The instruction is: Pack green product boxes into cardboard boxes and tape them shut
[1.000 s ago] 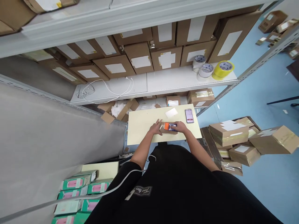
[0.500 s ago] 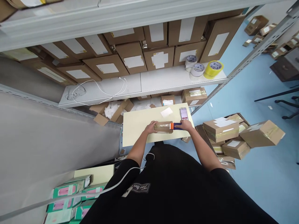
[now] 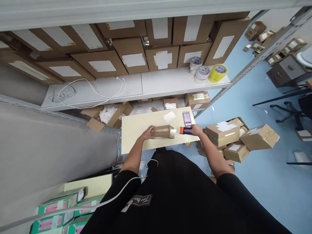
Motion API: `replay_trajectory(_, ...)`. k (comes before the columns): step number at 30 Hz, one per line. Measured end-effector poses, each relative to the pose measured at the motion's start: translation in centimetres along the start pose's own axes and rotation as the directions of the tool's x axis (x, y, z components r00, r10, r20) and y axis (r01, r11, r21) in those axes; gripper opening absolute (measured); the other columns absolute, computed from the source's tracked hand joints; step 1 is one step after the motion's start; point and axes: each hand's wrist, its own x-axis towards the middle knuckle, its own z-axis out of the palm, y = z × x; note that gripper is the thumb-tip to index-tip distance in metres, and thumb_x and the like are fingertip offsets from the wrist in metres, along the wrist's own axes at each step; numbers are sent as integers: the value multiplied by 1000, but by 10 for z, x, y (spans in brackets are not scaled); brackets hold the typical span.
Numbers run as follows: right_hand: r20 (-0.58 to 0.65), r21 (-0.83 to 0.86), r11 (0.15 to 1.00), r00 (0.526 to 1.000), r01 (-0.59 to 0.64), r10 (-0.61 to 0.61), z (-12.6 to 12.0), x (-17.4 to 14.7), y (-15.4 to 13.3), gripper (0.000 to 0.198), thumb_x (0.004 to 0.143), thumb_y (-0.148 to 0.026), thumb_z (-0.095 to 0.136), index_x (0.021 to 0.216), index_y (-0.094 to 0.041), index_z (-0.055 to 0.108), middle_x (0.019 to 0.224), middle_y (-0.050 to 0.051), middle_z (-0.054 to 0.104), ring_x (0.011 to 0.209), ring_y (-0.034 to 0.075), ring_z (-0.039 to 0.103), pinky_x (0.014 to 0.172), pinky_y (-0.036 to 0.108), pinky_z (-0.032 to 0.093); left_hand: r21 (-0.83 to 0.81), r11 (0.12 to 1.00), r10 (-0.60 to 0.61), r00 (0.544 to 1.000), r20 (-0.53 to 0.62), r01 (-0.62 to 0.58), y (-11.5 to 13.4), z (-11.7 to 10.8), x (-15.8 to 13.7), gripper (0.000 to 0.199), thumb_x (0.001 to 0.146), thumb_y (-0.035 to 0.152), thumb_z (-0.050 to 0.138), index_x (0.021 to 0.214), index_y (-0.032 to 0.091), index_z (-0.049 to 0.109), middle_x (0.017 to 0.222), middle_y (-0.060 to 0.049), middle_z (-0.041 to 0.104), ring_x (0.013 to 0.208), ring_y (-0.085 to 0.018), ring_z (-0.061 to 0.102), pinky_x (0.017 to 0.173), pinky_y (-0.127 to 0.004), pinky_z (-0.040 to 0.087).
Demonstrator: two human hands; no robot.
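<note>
A small brown cardboard box (image 3: pixel 162 131) lies on the cream tabletop (image 3: pixel 133 130), with shiny clear tape along its top and a loose tape end sticking out past its right side. My left hand (image 3: pixel 147 133) grips the box at its left end. In my right hand (image 3: pixel 194 130) is a blue and orange tape dispenser (image 3: pixel 185 130), held a little to the right of the box and apart from it. A phone (image 3: pixel 187 119) lies just beyond my right hand, and a white slip of paper (image 3: pixel 169 116) rests behind the box.
Labelled cartons (image 3: pixel 162 59) fill the shelf in front, with tape rolls (image 3: pixel 218 73) and a white cable (image 3: pixel 104 97) on its lower board. Taped parcels (image 3: pixel 223 132) are piled on the right. An opened carton (image 3: pixel 109 113) sits under the shelf. Green and pink boxes (image 3: pixel 52 208) lie behind at left.
My right hand has drawn the tape dispenser away from the box's right end, and a tape end now sticks out there. My left hand still grips the box. The view has shifted slightly.
</note>
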Motion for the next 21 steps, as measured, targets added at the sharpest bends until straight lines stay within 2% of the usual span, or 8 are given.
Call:
replay_trajectory(3, 3, 12, 998, 998, 61, -61, 6, 3, -50, 60, 84, -79, 66, 91, -20, 77, 98, 12, 79, 91, 26, 72, 66, 28, 44, -11, 993, -113, 993, 27, 114, -12, -15, -17, 118, 58, 24, 91, 162, 28, 35, 176, -14, 17, 160, -32, 24, 125, -46, 31)
replay_trajectory(6, 8, 1, 992, 992, 123, -123, 7, 4, -104, 64, 87, -80, 62, 95, -19, 78, 102, 14, 79, 95, 27, 73, 70, 28, 47, -10, 963, -270, 961, -61, 270, -17, -21, -38, 125, 56, 22, 93, 164, 25, 31, 176, -17, 16, 161, -35, 24, 125, -47, 30)
replay_trajectory(9, 16, -36, 985, 986, 168, -167, 3, 3, -152, 67, 88, -82, 59, 98, -18, 78, 105, 15, 78, 99, 28, 73, 74, 29, 49, -45, 934, -355, 919, -173, 353, -13, -18, -61, 116, 61, 25, 91, 163, 23, 36, 172, -18, 29, 157, -39, 33, 124, -51, 34)
replay_trajectory(11, 24, -57, 981, 982, 187, -186, -1, 2, -178, 69, 88, -82, 58, 101, -17, 78, 106, 16, 78, 101, 29, 73, 76, 30, 50, -112, 934, -358, 896, -261, 340, -6, -14, -72, 89, 77, 34, 81, 158, 21, 47, 163, -16, 47, 151, -35, 44, 123, -46, 37)
replay_trajectory(12, 29, -65, 978, 980, 198, -196, -2, 1, -190, 70, 89, -82, 58, 104, -16, 78, 107, 17, 78, 102, 30, 73, 76, 30, 51, -137, 936, -352, 888, -295, 325, -1, -12, -75, 78, 87, 40, 72, 158, 20, 48, 160, -14, 51, 149, -32, 48, 121, -43, 40)
replay_trajectory(14, 41, -75, 973, 975, 219, -217, -2, -1, -211, 72, 90, -80, 59, 109, -13, 77, 110, 19, 77, 104, 31, 73, 78, 31, 52, -242, 923, -373, 843, -387, 298, 10, -11, -76, 69, 97, 49, 57, 158, 18, 47, 158, -15, 55, 145, -30, 52, 117, -41, 44)
replay_trajectory(19, 32, -68, 971, 973, 229, -227, -1, -5, -241, 72, 88, -78, 63, 116, -13, 75, 115, 21, 76, 110, 32, 73, 84, 31, 53, -234, 871, -491, 751, -441, 432, 40, -13, -57, 63, 101, 66, 40, 134, 20, 69, 129, -13, 75, 124, -31, 68, 104, -41, 51)
replay_trajectory(21, 27, -63, 973, 975, 220, -219, -3, -6, -240, 71, 88, -78, 64, 115, -13, 75, 115, 21, 76, 109, 32, 73, 83, 32, 54, -222, 867, -496, 740, -454, 445, 49, -13, -48, 61, 102, 65, 39, 124, 21, 73, 120, -12, 78, 117, -31, 70, 99, -40, 53)
